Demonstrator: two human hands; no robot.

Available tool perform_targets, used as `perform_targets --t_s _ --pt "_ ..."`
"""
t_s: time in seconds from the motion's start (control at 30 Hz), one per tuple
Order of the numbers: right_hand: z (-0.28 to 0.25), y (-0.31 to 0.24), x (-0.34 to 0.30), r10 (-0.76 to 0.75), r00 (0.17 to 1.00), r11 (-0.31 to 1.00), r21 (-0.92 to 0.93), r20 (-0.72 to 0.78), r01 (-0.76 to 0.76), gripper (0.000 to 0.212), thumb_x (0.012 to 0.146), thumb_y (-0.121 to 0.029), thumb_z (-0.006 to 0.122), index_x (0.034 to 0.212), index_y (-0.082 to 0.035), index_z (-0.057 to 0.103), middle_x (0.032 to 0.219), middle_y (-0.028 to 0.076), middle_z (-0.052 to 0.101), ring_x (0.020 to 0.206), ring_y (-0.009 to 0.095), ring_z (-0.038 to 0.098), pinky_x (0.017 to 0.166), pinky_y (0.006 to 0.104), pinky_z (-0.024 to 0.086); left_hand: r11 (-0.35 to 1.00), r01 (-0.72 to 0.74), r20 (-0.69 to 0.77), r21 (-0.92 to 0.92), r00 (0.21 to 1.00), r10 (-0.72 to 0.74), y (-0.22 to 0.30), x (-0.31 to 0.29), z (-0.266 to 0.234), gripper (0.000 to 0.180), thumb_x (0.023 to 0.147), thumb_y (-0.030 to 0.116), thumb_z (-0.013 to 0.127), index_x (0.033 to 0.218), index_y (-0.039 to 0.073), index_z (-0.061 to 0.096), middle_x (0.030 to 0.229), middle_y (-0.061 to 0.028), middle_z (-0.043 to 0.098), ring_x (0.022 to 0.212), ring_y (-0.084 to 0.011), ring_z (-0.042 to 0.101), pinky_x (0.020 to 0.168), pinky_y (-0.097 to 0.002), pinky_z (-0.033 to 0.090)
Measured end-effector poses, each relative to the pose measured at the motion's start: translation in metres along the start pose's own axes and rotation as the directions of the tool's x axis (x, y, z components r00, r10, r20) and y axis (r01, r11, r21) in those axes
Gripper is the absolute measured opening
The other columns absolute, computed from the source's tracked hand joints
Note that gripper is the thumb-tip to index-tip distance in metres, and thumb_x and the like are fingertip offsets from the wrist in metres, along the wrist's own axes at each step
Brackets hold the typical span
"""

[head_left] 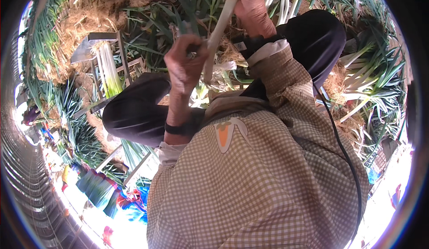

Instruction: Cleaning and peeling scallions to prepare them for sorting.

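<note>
My right hand (250, 1), at the top of the view, is closed round a long pale leek stalk (220, 28). The stalk slants down to the left, its lower end hanging over my lap. Left of the stalk, my left hand (185, 61) is curled with thumb and fingers drawn together, close against its side. Whatever lies in those fingers, if anything, is too small or blurred to name. The leek's upper end is hidden or out of view beyond my right hand. Green leek leaves (192, 8) lie beyond both hands.
Bundled leeks with bushy roots (85, 30) are heaped at the far left. One white-stemmed bundle (107, 68) leans by a metal frame (124, 61) beside my left knee. More leeks (357, 83) lie to the right. A cable (342, 146) runs down my right side.
</note>
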State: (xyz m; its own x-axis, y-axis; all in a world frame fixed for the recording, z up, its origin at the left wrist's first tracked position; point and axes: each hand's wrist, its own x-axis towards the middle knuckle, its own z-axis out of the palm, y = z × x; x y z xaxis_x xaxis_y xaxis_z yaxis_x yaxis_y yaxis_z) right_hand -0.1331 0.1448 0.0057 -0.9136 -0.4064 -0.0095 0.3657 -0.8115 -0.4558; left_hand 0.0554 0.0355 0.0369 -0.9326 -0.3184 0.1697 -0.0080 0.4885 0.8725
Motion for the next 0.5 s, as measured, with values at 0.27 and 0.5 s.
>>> perform_targets --t_s 0.27,0.5 --pt "-0.018 -0.033 0.024 -0.314 0.919 0.940 0.054 -0.239 0.336 0.017 0.100 -0.026 0.050 0.093 -0.011 0.048 0.064 -0.005 0.035 0.050 0.007 0.031 0.046 0.0235 0.029 0.869 0.101 -0.349 0.484 0.933 0.086 -0.018 -0.009 -0.060 0.016 0.071 0.000 0.070 0.084 0.004 0.062 0.074 -0.0056 0.063 0.066 -0.0154 0.064 0.063 -0.0282 0.052" --pt "0.020 -0.082 0.017 -0.388 0.921 0.922 -0.028 -0.037 0.387 0.021 0.100 -0.028 0.050 0.104 -0.008 0.053 0.065 -0.006 0.035 0.050 0.005 0.031 0.045 0.0207 0.028 0.702 0.352 -0.322 0.619 0.929 -0.182 -0.070 -0.004 -0.097 0.025 0.076 0.010 0.071 0.099 0.003 0.065 0.088 -0.0140 0.069 0.082 -0.0286 0.068 0.077 -0.0390 0.053"
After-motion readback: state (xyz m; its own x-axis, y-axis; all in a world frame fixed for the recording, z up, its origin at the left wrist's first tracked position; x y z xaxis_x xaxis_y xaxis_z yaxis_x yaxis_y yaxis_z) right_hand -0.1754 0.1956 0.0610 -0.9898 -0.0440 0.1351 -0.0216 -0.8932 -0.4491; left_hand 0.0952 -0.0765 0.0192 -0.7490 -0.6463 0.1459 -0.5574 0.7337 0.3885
